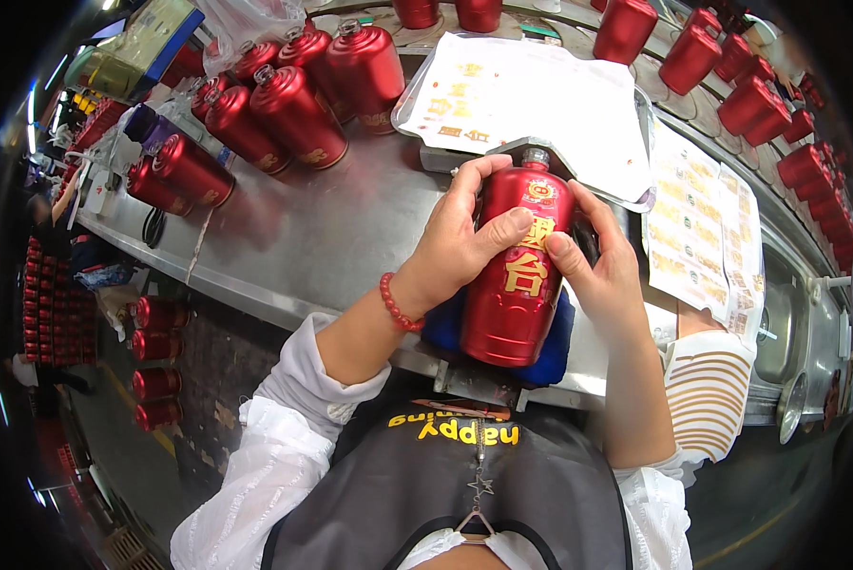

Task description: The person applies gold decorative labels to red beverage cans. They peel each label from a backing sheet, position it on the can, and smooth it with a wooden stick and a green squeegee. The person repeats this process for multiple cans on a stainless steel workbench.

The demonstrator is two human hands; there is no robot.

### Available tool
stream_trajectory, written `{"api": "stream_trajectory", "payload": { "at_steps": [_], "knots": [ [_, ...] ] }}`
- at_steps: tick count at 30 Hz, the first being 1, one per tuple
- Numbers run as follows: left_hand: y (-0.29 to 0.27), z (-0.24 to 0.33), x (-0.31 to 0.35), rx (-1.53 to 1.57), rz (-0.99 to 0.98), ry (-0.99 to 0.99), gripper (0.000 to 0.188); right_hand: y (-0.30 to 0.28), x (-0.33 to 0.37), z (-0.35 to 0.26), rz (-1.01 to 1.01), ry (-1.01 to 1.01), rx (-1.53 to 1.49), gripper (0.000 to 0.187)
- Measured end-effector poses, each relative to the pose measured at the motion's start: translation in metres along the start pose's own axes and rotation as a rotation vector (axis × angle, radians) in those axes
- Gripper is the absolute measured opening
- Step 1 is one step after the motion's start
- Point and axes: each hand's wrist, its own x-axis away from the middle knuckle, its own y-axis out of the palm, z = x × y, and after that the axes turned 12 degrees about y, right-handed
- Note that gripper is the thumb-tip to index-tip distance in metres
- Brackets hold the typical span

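At steel bench [341, 218] | hands [450, 237] clasping red bottle [510, 323] | blue pad [555, 348] beneath, mostly hidden

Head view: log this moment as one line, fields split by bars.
left hand: holding red bottle | right hand: holding its other side | beneath bottle: blue cloth | beyond: white printed sheet

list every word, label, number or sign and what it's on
Printed wording isn't copied here; places only:
Shiny red cylindrical bottle: large gold characters below a round gold emblem
Black apron: yellow lettering, upside down
White paper sheets, right: gold print, too small to read
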Motion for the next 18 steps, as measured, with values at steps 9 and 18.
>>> {"api": "stream_trajectory", "payload": {
  "at_steps": [9, 18],
  "knots": [
    [-0.0058, -0.0025, 0.0022, -0.008, -0.053, 0.004, 0.072, -0.0021, 0.0002, 0.0032, -0.037, 0.043, -0.031, 0.071],
    [-0.0001, 0.0003, 0.0068, -0.036, -0.067, 0.009, 0.085, -0.0002, 0.0012, 0.0043, -0.011, -0.021, 0.020, 0.075]
  ]
}}
